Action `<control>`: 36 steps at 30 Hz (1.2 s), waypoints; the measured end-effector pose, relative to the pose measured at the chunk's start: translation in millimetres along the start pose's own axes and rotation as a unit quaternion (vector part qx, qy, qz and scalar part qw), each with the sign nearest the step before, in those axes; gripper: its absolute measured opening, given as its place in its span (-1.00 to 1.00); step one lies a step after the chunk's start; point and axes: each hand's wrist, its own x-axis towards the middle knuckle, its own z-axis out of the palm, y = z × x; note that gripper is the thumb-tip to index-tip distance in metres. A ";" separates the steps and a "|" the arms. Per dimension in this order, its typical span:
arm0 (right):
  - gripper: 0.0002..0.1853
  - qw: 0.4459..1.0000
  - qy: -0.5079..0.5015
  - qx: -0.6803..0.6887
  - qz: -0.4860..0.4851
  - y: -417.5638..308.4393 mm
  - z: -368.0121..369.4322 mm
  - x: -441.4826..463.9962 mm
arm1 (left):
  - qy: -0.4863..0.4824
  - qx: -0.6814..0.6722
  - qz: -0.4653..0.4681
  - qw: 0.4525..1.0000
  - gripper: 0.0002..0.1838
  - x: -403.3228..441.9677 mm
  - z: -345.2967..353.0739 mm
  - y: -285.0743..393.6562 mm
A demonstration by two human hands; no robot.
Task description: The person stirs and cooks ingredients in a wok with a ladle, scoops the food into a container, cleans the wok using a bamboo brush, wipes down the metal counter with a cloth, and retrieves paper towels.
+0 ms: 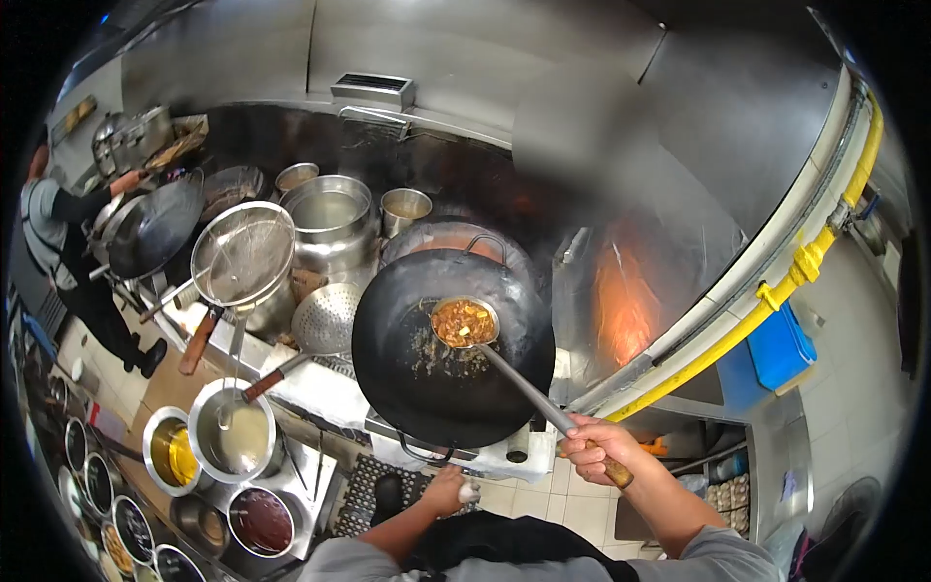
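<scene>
My right hand [598,451] is closed around the wooden end of a long-handled ladle [529,390]. The ladle's bowl is over the wok and full of reddish-brown chopped food [465,323] with yellow bits. Beneath it, the large black wok [407,388] sits on the range, with dark crumbs and oil on its inner surface. Just below the wok's near loop handle [425,454] is my left hand [446,491], its fingers closed on a small whitish bundle [469,493] that looks like a cloth. Whether this hand touches the wok cannot be made out.
To the left are a perforated skimmer [328,318], a mesh strainer [242,254], a pot of cloudy liquid [199,427] and an oil pot [153,441]. Orange glow [621,301] shows at right, beside a yellow pipe [722,349]. A co-worker [68,228] stands far left.
</scene>
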 end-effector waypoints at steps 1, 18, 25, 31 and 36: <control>-0.76 0.999 0.016 -0.033 -0.006 -0.3 3.3 -4.4 | 0.006 -0.001 -0.003 1.000 -0.43 10.5 15.3 5.5; -0.42 0.953 -0.027 -0.300 -0.034 26.4 -26.6 -46.6 | -0.177 -0.178 -0.389 0.887 -0.49 -245.6 149.1 -99.3; -0.40 0.885 -0.039 -0.446 0.126 75.1 31.3 -100.5 | -0.047 -0.353 -0.604 0.713 -0.65 -436.9 173.0 24.4; -0.63 0.707 -0.255 -0.596 0.284 138.6 77.9 -52.0 | 0.262 -0.373 -0.752 0.476 -0.62 -450.6 220.8 203.6; -0.29 0.519 -0.374 -0.620 0.453 232.2 97.8 -15.4 | 0.466 -0.486 -0.671 0.311 -0.45 -372.9 337.3 321.6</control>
